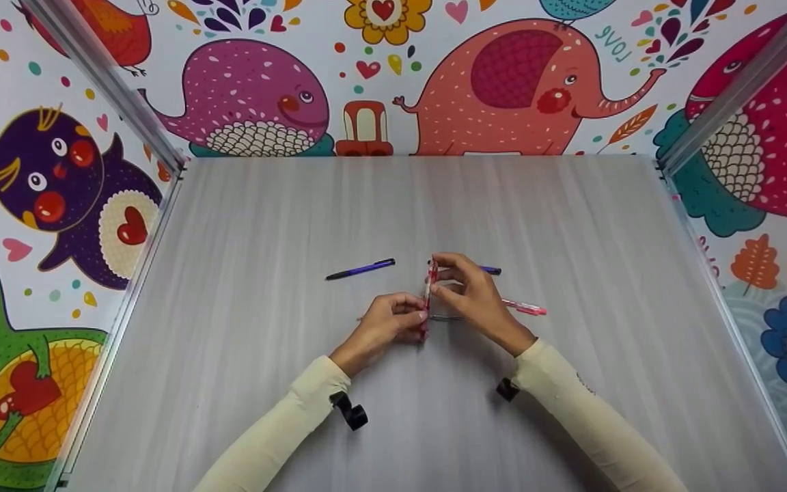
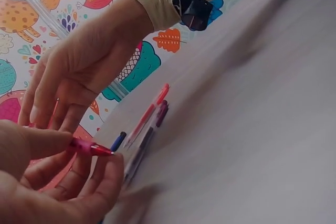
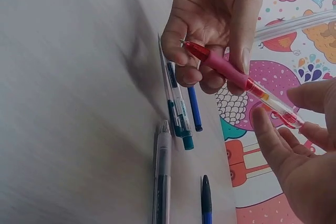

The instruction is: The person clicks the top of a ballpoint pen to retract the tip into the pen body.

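Note:
A red click pen (image 1: 432, 277) with a pink rubber grip and clear barrel is between both hands above the table. My left hand (image 1: 388, 318) pinches it at the pink grip, thumb on top, in the right wrist view. The bare writing tip points toward the left fingertips. At the clicker end, my right hand (image 1: 477, 295) holds the pen with thumb and fingers around the clear barrel and clip. Under the hands lie a clear-barrelled pen (image 3: 164, 169) and a teal-ended pen (image 3: 179, 111), partly hidden in the head view.
A blue pen (image 1: 361, 269) lies behind the left hand. Another blue pen (image 1: 492, 270) shows past the right hand, and a pink-red pen (image 1: 526, 307) sticks out beside the right wrist. Printed cartoon panels (image 1: 257, 102) wall in the grey table (image 1: 243, 383).

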Demonstrator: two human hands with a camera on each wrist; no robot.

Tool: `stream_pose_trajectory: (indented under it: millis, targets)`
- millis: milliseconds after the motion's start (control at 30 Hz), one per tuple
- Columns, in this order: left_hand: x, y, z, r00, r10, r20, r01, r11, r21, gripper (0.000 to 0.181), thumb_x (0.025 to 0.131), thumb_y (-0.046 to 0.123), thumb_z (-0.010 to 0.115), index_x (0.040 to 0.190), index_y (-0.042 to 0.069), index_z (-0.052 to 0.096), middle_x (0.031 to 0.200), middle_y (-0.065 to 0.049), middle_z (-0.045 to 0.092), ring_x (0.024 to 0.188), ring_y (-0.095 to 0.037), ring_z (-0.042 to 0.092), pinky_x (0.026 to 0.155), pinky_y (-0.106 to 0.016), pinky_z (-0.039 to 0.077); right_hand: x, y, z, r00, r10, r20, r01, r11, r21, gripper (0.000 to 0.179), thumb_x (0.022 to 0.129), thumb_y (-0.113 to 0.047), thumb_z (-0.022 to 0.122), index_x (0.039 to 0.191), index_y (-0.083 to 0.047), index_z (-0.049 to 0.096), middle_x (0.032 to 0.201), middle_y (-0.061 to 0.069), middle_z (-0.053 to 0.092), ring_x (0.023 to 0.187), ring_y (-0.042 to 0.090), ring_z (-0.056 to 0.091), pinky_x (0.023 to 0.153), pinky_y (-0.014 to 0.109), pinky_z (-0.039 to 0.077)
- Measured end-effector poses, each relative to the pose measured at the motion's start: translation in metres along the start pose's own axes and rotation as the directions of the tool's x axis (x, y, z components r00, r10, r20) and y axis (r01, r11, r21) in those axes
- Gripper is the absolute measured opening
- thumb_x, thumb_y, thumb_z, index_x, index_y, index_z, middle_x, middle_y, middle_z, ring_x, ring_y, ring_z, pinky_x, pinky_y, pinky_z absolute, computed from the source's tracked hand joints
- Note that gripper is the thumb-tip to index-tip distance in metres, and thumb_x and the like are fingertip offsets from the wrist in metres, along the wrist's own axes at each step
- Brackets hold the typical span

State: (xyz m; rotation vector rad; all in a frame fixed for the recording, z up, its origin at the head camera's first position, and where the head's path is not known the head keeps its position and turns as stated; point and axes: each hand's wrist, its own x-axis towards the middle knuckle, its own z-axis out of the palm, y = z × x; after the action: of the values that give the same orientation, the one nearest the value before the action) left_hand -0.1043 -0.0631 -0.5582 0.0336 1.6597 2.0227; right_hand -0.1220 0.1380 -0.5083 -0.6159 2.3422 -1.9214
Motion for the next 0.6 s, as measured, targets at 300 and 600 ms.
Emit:
stream_pose_trajectory:
  millis: [300, 600]
  targets:
    - [-0.001, -0.003, 0.002, 0.998, -0.033, 0.046, 0.041, 0.983, -0.181, 0.018, 0.092, 0.004, 0.072, 0.107, -0.003, 0.064, 0.108, -0.03, 0.065, 0.085, -0.027, 0.07, 0.084, -0.051, 0.057, -0.002, -0.002, -0.001, 1.0, 0.013, 0.026, -0.014, 1.0, 0.024, 0.054, 0.089, 0.009, 0.07, 0.139, 0.001, 0.052, 0.134, 0.023, 0.055, 0.111, 0.044, 0.062, 0.091, 0.038, 0.055]
    - [-0.004, -0.004, 0.005, 0.996, -0.041, 0.078, 0.057, 0.976, -0.209, 0.019, 0.092, 0.003, 0.071, 0.109, -0.002, 0.063, 0.113, -0.032, 0.063, 0.089, -0.028, 0.07, 0.086, -0.05, 0.057, -0.002, 0.028, -0.004, 1.0, 0.0, 0.029, 0.0, 1.0, -0.001, 0.058, 0.088, 0.002, 0.075, 0.141, -0.006, 0.053, 0.132, 0.006, 0.059, 0.106, 0.026, 0.066, 0.089, 0.034, 0.056]
